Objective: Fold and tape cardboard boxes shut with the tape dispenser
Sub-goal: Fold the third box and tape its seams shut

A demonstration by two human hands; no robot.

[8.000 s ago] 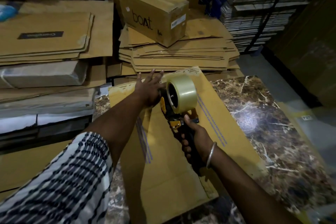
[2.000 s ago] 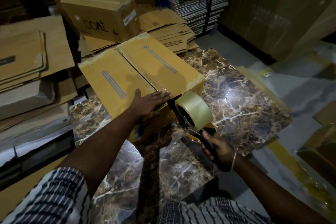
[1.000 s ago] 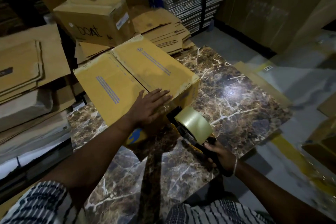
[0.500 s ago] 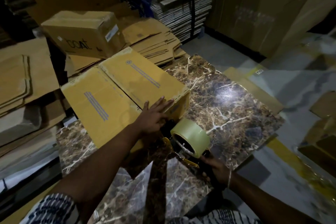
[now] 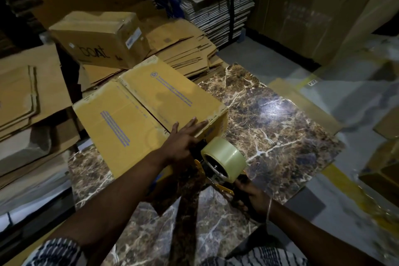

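A yellow-brown cardboard box [image 5: 140, 110] stands on the marble table [image 5: 280, 127] with both top flaps folded flat and meeting along a centre seam. My left hand [image 5: 183, 138] lies flat with straight fingers on the box's near top edge, over the seam. My right hand [image 5: 252, 196] grips the handle of the tape dispenser [image 5: 224, 160], which carries a roll of clear tape. The dispenser's front sits against the box's near side wall, just below my left hand.
A sealed brown box marked "boat" [image 5: 99, 39] rests on piles of flattened cartons [image 5: 185, 49] behind the table. More flat cardboard [image 5: 28, 84] lies to the left. Tall strapped stacks of sheets [image 5: 216, 0] stand at the back; grey floor [image 5: 356, 114] lies to the right.
Eight seconds ago the dispenser was high on the far end of the box top; it has since come down the seam to the near side wall. My left hand stays pressed on the near edge.
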